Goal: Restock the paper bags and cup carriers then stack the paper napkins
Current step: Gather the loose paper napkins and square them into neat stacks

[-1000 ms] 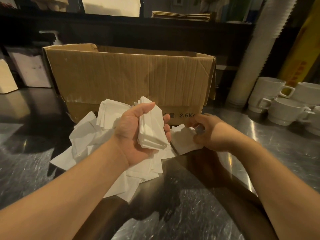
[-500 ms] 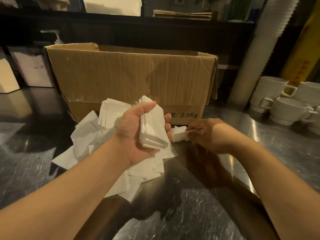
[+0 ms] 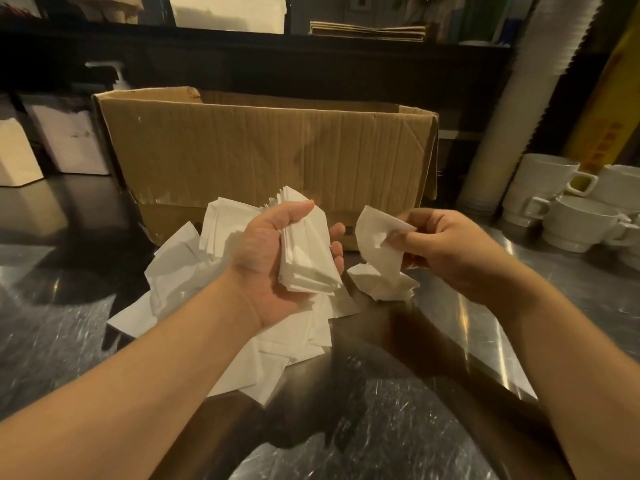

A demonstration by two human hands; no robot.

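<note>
Currently I log the left hand (image 3: 273, 261) raised above the steel counter (image 3: 398, 427), thumb and fingers curled round a squared stack of napkins (image 3: 306, 252). Right hand (image 3: 446, 251) pinches a single napkin (image 3: 375, 247), crumpled, hanging just beside the stack, not touching it. Loose napkins (image 3: 194, 271) lie scattered on the counter under both hands, against the front of the open cardboard box (image 3: 263, 150). White mugs (image 3: 568, 209) sit far right.
</note>
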